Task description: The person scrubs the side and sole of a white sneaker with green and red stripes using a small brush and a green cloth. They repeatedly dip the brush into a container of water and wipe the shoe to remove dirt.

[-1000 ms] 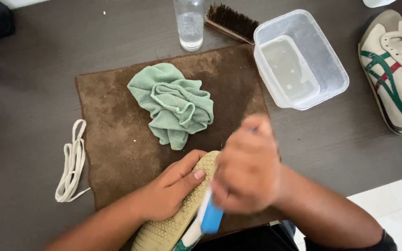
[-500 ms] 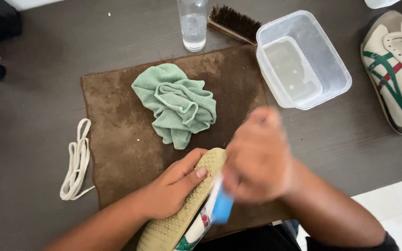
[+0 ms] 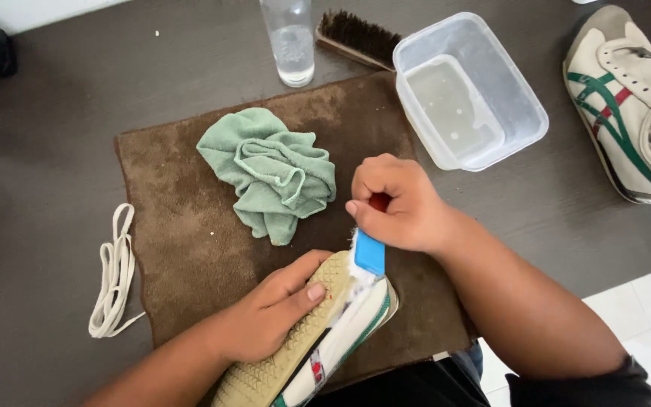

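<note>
My left hand presses on the tan ridged sole of a white sneaker with green and red stripes, tipped on its side at the near edge of a brown towel. My right hand is closed around a small brush with a blue head, and the head rests against the toe end of the sneaker. A crumpled green cloth lies on the towel just beyond the hands.
A clear plastic tub with a little water stands at the back right, a wooden bristle brush and a clear bottle behind the towel. The matching sneaker lies far right. A loose white shoelace lies left on the dark table.
My right hand moved up from the sneaker's middle to its toe with the blue brush. It was blurred in the earlier frames and is sharp now. The left hand stayed on the sole.
</note>
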